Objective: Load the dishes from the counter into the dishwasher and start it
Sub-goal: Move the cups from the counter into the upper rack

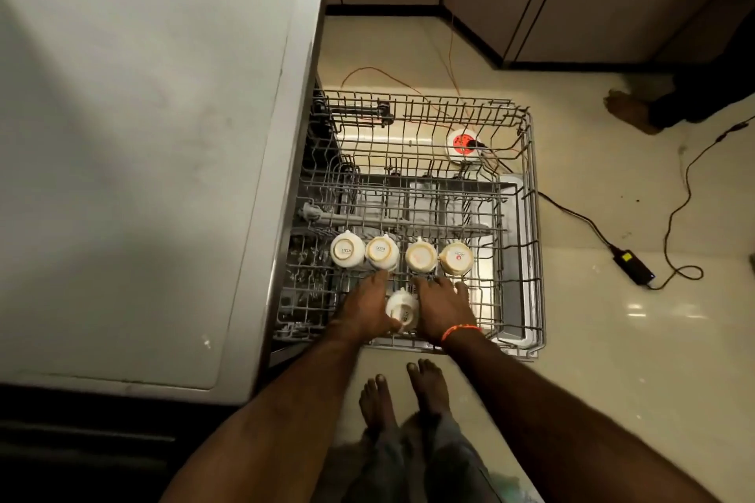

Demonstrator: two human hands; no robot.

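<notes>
The dishwasher's upper wire rack [527,216] is pulled out over the floor to the right of the machine's grey top [143,176]. Several white cups stand upside down in a row in the rack, among them one at the left end [346,250] and one at the right end [456,257]. A fifth white cup [402,308] lies in front of that row, between my hands. My left hand [367,308] holds its left side, thumb curled at its rim. My right hand [441,308] lies against its right side, fingers stretched forward over the wires.
A lower rack and the open door [510,192] show beneath the upper rack. On the tiled floor lie a red and white socket reel [463,145], orange wire, and a black cable with an adapter [633,267]. Another person's foot [631,110] is at right. Cabinets stand behind.
</notes>
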